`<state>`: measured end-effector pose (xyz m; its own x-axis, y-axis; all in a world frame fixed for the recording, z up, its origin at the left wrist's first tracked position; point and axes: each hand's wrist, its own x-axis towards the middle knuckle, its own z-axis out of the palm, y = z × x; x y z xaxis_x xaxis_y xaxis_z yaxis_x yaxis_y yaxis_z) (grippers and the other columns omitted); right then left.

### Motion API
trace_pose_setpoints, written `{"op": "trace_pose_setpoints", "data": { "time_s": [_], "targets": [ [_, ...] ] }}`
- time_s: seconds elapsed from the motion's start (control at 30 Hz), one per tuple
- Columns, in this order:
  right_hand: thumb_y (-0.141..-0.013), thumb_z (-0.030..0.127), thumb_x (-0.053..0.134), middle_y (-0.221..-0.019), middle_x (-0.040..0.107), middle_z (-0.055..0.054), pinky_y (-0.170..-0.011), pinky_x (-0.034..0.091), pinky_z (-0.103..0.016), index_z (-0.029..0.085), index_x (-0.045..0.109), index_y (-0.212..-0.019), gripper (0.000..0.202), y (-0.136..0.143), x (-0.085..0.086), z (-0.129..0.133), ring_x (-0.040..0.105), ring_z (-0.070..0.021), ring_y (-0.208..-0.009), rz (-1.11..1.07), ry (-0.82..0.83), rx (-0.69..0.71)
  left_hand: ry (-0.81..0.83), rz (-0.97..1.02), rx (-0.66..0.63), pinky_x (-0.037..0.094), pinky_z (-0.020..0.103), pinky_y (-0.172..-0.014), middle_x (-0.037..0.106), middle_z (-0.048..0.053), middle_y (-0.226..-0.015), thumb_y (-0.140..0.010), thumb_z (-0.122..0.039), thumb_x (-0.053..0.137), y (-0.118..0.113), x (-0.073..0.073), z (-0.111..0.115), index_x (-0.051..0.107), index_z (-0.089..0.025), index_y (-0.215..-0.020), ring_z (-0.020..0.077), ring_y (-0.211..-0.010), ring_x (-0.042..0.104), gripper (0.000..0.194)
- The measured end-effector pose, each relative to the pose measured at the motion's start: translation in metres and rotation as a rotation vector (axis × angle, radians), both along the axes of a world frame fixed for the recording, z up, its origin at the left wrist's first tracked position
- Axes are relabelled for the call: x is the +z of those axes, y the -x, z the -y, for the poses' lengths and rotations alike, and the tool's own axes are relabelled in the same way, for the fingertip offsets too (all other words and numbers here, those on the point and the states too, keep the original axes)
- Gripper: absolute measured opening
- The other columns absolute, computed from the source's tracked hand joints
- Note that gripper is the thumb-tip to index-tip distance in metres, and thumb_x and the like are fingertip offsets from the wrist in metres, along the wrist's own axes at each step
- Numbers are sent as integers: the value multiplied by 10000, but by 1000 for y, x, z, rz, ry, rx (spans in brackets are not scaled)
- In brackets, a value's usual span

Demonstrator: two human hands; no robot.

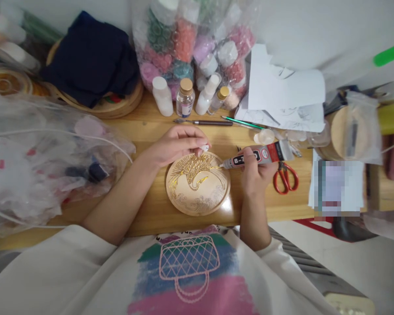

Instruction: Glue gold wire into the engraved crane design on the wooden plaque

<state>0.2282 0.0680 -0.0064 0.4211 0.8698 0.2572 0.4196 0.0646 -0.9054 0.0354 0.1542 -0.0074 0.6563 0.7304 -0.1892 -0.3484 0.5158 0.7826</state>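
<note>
A round wooden plaque [197, 199] lies on the table, with a gold crane-like bird in relief and wave lines drawn below it. My right hand [254, 173] is closed around a grey, black and red glue tube [249, 158]. The tube's nozzle points left and meets the plaque's upper right part. My left hand [184, 142] rests over the plaque's upper edge, its fingers pinched on a small white piece [204, 148], which the fingers partly hide.
Red-handled scissors [285, 178] lie right of my right hand. Behind the plaque are a craft knife [213, 123], a green pencil [243, 122] and several small bottles [184, 98]. A plastic bag [36, 166] fills the left side; papers [282, 92] lie at the back right.
</note>
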Motion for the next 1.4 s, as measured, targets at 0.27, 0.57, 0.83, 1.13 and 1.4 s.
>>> {"op": "trace_pose_setpoints", "data": {
  "time_s": [0.27, 0.57, 0.83, 1.13, 1.4],
  "targets": [
    [-870, 351, 598, -540, 537, 37, -524, 403, -265, 207, 586, -604, 303, 0, 1, 0, 500, -111, -508, 19, -4, 2, 4, 26, 0, 474, 175, -524, 674, 7, -633, -615, -325, 885, 0, 0, 0, 742, -135, -699, 63, -535, 576, 252],
    [-869, 415, 605, -551, 542, 32, -528, 405, -280, 210, 603, -628, 317, -2, -5, 1, 495, -116, -502, 24, 2, -38, 11, 27, 9, 465, 169, -522, 670, 12, -629, -644, -257, 866, 0, 1, 0, 732, -114, -696, 64, -543, 586, 203],
    [-852, 402, 628, -548, 540, 38, -514, 393, -263, 212, 620, -621, 299, 0, -4, 2, 479, -101, -489, -7, -25, -65, 4, 30, 1, 464, 168, -529, 669, 4, -633, -628, -310, 881, -1, 1, 1, 733, -124, -699, 56, -543, 575, 249],
    [-716, 380, 635, -466, 453, 63, -326, 198, -188, 197, 567, -538, 264, 3, 16, -10, 320, -42, -355, -536, -44, -278, 11, 20, -10, 480, 162, -541, 665, 6, -625, -630, -319, 884, 1, 0, 0, 731, -119, -705, 58, -550, 586, 264],
    [-667, 553, 661, -393, 346, 103, -295, 161, -206, 219, 552, -625, 354, -8, 15, -14, 247, -53, -312, -870, 88, -88, -35, -69, 30, 476, 192, -539, 674, 17, -629, -597, -356, 894, 3, 0, 1, 736, -144, -702, 79, -546, 586, 284]
  ]
}}
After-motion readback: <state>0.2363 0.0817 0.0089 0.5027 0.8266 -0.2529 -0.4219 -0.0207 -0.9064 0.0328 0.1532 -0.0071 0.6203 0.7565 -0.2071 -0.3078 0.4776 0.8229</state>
